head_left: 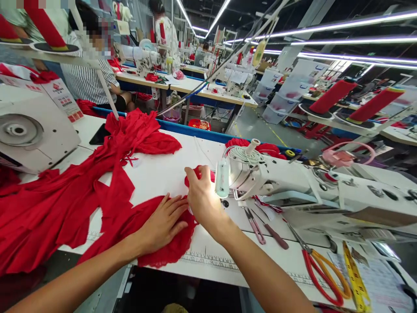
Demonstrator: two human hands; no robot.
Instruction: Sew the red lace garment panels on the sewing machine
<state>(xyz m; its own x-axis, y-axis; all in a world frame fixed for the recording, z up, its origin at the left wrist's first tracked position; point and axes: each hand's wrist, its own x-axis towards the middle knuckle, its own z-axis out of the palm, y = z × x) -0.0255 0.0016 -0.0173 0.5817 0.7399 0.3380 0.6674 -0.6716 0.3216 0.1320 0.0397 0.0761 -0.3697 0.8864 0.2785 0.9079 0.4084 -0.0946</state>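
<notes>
My left hand (164,224) lies flat on a piece of red fabric (167,252) with a lacy, scalloped edge, its fingers stretched out. Close beside it, my right hand (205,198) has curled fingers closed on the red fabric just left of the sewing machine's (270,178) needle area. The fingertips and part of the cloth are hidden behind that hand. A lit lamp (222,179) on the machine head shines on my right wrist. More red fabric (74,187) spreads in a long heap to the left.
Right of the needle area lie thread snips (256,226), a brown-handled tool (276,236), scissors (322,274) with red and orange handles and a yellow tape measure (355,278). A dark phone-like object (99,134) is at the back left. Another machine (35,126) stands left. Co-workers sit beyond.
</notes>
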